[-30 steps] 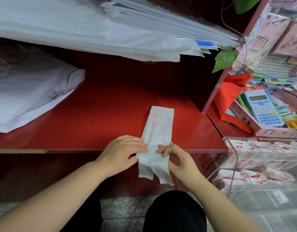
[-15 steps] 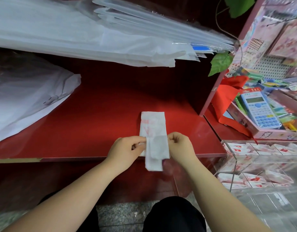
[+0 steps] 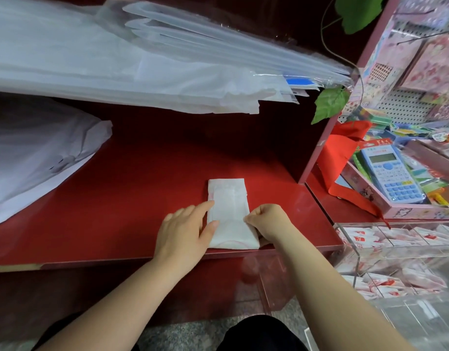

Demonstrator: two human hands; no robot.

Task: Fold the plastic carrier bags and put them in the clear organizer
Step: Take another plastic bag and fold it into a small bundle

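Observation:
A white plastic carrier bag (image 3: 229, 211) with faint red print lies folded into a narrow strip near the front edge of the red shelf (image 3: 132, 188). My left hand (image 3: 185, 230) lies flat with straight fingers, pressing the bag's left side. My right hand (image 3: 265, 220) has curled fingers and pinches the bag's right edge. The clear organizer (image 3: 350, 252) stands at the lower right, its compartments holding several folded white-and-red bags.
Stacks of large clear and white bags (image 3: 142, 64) lie on the shelf above. A white bag pile (image 3: 36, 153) sits at the left. To the right are a pink box (image 3: 405, 211) holding a blue calculator (image 3: 390, 173), and a red cloth (image 3: 342, 153).
The bag's lower part, which hung over the shelf edge, has been folded up onto the strip. Both hands moved forward onto the shelf, and my left hand has flattened on the bag.

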